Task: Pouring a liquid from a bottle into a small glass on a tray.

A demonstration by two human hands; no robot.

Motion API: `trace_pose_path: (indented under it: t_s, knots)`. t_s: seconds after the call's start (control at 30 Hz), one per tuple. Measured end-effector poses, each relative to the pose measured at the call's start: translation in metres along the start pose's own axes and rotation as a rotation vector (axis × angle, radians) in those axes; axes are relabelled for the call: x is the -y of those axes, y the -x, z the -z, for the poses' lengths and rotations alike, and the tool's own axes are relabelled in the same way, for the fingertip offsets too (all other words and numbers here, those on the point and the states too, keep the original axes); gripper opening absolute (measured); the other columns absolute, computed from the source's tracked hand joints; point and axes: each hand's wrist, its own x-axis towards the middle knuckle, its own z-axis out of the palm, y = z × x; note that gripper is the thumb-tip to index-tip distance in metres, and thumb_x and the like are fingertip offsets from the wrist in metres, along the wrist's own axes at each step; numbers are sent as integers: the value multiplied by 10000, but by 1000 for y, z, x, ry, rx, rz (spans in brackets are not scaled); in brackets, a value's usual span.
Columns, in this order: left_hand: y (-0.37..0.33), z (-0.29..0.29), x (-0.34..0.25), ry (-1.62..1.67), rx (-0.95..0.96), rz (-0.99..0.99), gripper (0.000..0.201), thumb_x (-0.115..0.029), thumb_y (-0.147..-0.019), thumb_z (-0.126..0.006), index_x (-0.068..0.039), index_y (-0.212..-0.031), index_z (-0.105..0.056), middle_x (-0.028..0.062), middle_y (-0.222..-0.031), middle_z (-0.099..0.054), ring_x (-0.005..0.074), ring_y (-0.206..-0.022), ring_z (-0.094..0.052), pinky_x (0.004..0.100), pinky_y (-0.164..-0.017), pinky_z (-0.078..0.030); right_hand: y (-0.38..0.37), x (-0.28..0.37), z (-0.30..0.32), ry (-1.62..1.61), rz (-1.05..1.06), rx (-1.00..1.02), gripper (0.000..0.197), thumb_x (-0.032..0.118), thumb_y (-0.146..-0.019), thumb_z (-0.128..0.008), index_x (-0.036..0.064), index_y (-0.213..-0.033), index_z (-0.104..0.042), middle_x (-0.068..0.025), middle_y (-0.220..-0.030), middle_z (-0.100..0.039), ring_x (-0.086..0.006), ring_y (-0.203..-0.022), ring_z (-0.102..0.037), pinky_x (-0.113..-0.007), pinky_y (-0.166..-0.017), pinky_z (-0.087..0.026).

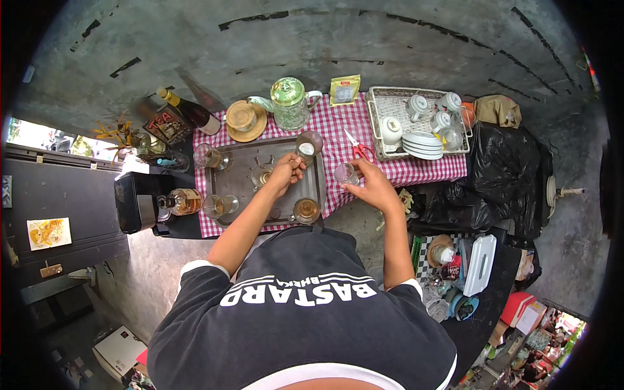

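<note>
My right hand (377, 187) grips a small clear glass (345, 173) from its right side, over the checked cloth just beyond the tray's right edge. My left hand (286, 174) is closed, fingers pressed together, above the dark metal tray (244, 149). Whatever it pinches, if anything, is too small to make out. Just beyond its fingers stands a glass cup (309, 144) with something white in it. A glass cup with amber-brown liquid (305, 210) sits at the tray's near right corner. Another glass cup (261, 175) is partly hidden behind my left hand.
Glass cups (207, 156) stand at the tray's left. Behind it are a green speckled pot (288, 104), wooden dishes (247, 122) and a dark bottle (190, 112). Red-handled scissors (361, 149) lie beside a white wicker basket (380, 151) of cups and saucers. Black plastic bags (500, 175) bulge at right.
</note>
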Motion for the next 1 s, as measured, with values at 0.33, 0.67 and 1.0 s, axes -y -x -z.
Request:
trace_pose_path:
  t_s: [0.33,0.67,1.0]
  knots:
    - [-15,8,23,52,6,-53,168,-205,-1082,-488,-44,-1083,-537,50,-925,-589,97,-648,-564,206,-509,-406,-7,-8,-24,-129,-23,-111,571,206,-769,-856,-22,-1225,-599,-182,-1100,-690,-327,-1029,-676,-398,-897,-532]
    - [-15,18,28,-90,-80,-18,247,-224,-1077,-519,-36,-1208,-611,22,-1095,-647,92,-819,-612,212,-651,-484,-3,-9,-45,-117,-53,-77,562,204,-794,-834,2,-1257,-587,-174,-1160,-671,-315,-1071,-665,-394,-923,-527]
    - [-25,12,24,-95,-191,-73,246,-177,-1068,-537,0,-1184,-662,31,-1019,-659,90,-838,-614,212,-729,-530,5,-11,-52,-79,-73,-83,615,224,-791,-859,5,-1292,-580,-160,-1174,-668,-264,-1047,-657,-370,-923,-528]
